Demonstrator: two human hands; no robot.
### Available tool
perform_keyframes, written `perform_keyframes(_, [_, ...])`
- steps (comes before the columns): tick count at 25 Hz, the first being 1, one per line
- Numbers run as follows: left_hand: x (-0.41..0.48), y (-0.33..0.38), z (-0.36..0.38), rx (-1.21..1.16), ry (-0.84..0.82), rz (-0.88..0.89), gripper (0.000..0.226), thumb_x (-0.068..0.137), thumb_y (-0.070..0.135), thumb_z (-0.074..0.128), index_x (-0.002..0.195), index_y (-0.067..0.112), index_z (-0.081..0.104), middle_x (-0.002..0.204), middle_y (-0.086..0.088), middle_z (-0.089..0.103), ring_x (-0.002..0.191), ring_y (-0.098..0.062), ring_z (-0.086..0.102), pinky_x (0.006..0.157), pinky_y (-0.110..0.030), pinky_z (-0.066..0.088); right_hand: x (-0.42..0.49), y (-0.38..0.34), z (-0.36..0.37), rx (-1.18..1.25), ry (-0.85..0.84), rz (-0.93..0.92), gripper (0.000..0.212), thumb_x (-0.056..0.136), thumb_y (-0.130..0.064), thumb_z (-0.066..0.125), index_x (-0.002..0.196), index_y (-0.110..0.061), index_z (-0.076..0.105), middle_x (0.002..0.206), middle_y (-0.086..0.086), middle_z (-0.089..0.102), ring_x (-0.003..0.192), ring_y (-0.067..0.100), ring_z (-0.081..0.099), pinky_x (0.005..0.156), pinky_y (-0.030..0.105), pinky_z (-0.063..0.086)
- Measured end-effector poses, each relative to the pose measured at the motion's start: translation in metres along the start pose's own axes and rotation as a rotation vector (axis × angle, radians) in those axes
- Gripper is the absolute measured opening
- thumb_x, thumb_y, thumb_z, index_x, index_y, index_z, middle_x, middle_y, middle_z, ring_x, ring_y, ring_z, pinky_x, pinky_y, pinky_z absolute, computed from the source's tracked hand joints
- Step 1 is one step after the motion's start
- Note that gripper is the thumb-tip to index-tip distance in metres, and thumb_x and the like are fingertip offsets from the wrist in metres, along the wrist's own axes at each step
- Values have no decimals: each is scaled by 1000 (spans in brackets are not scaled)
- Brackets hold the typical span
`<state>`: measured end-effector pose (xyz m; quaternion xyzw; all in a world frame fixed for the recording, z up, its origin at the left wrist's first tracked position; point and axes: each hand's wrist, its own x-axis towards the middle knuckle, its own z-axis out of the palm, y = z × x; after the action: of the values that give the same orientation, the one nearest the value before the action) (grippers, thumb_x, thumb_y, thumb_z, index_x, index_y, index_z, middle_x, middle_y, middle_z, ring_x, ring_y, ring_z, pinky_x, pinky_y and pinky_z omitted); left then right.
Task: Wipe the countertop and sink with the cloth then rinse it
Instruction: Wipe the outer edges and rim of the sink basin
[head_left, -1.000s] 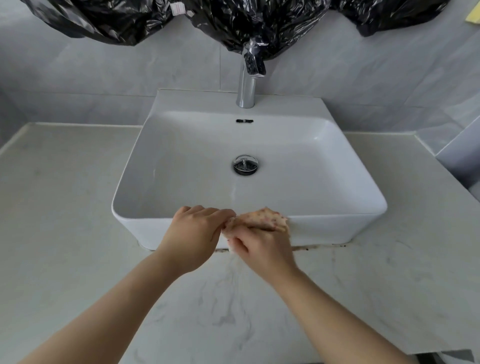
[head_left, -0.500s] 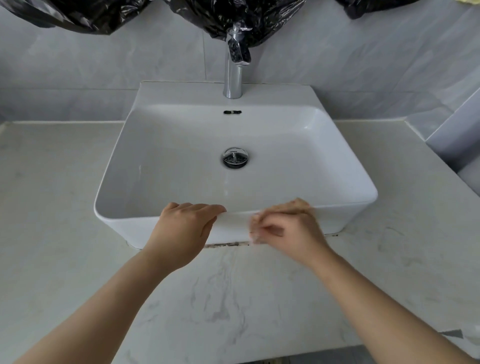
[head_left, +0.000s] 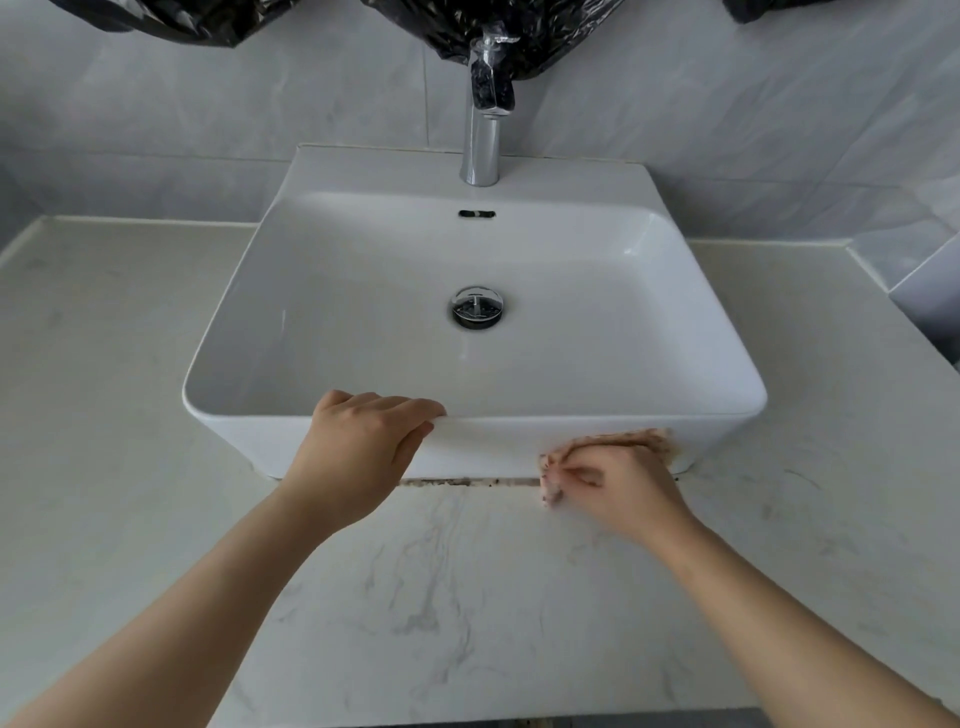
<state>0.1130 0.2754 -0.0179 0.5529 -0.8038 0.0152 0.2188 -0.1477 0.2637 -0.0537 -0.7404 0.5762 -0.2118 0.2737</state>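
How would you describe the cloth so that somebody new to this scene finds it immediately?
Start at the white rectangular ceramic sink on the pale marbled countertop. Along its front outer wall, toward the right corner, the right hand presses a crumpled beige cloth with brown speckles. It is the only soft, stained thing among hard, pale surfaces.

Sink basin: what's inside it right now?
Inside the sink only the chrome drain shows; no water or cloth. The left hand covers part of the front rim.

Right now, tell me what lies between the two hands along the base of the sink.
In the head view, between the left hand and the right hand holding the cloth: bare white sink front, and a dark grimy seam beneath.
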Motion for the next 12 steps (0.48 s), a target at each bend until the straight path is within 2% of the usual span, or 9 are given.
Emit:
perform_keyframes(2, [0,0,1,16,11,-6,34,89,28,34,92,24,67,74,12,69,58,-20,61,62,-30,39,8,-20,26,-12,75,-120,15,79,-32,65,77,-22,75,81,-6,75,82,12,71,78,26,54])
perform_keyframes(3, [-1,0,1,21,15,-7,33,89,28,35,92,24,68,75,12,70,59,-20,62,62,-30,39,13,-39,44,7,52,-201,14,80,-27,64,84,-22,76,81,-5,75,84,13,71,77,25,54])
perform_keyframes(5, [-1,-1,2,20,13,-5,33,90,29,36,92,24,68,77,13,70,61,-19,63,63,-30,38,16,-64,67,26,-69,-261,18,86,-24,60,96,-26,74,83,-12,72,85,6,67,85,19,49])
perform_keyframes(7, [-1,-1,1,6,17,-9,33,90,30,36,93,24,68,79,12,71,62,-19,64,65,-29,37,19,-50,66,36,-121,-216,22,90,-21,58,103,-27,73,93,-23,70,95,-10,59,92,8,40])
perform_keyframes(8, [-1,-2,0,4,22,-13,34,90,31,36,93,24,69,79,12,72,62,-19,64,65,-28,37,18,-30,58,82,-150,-167,21,90,-17,58,104,-23,73,99,-21,71,96,-14,58,96,9,40])
perform_keyframes(9, [-2,-1,0,7,28,-16,34,90,31,36,93,24,69,79,12,72,62,-19,64,65,-28,36,16,-11,48,137,-170,-111,19,90,-14,59,101,-20,73,102,-16,71,94,-12,61,98,17,44])
perform_keyframes(11, [-1,2,2,24,33,-17,34,90,31,36,91,23,69,77,12,71,61,-20,63,64,-29,38,9,12,29,166,-162,-30,15,89,-13,62,96,-19,73,97,-9,74,91,-1,68,94,28,51])
perform_keyframes(12, [0,4,2,37,30,-23,34,90,32,35,90,24,69,75,12,71,60,-20,63,62,-30,38,7,8,25,122,-121,-35,13,86,-15,65,94,-19,74,94,-7,75,90,1,69,91,27,52])
